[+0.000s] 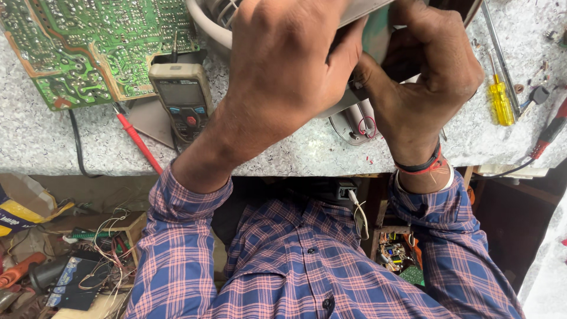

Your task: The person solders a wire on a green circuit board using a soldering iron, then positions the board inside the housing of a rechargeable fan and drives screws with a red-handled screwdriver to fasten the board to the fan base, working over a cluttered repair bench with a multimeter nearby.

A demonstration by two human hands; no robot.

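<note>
Both my hands grip a light grey plastic appliance housing [208,23] above the speckled workbench [295,150]. My left hand [283,65] wraps over its top from the left, fingers curled around the edge. My right hand [428,74] clamps the right side, thumb pressed against a dark green inner face [377,36]. A grey oval plastic part [357,125] with a red-marked spot lies on the bench just under my hands. Most of the housing is hidden behind my hands.
A green circuit board [94,44] lies at the far left, a multimeter [182,97] with a red probe [137,142] beside it. A yellow-handled screwdriver [501,101] and a long metal rod [501,56] sit at the right. Boxes of wires and parts [88,260] clutter the floor.
</note>
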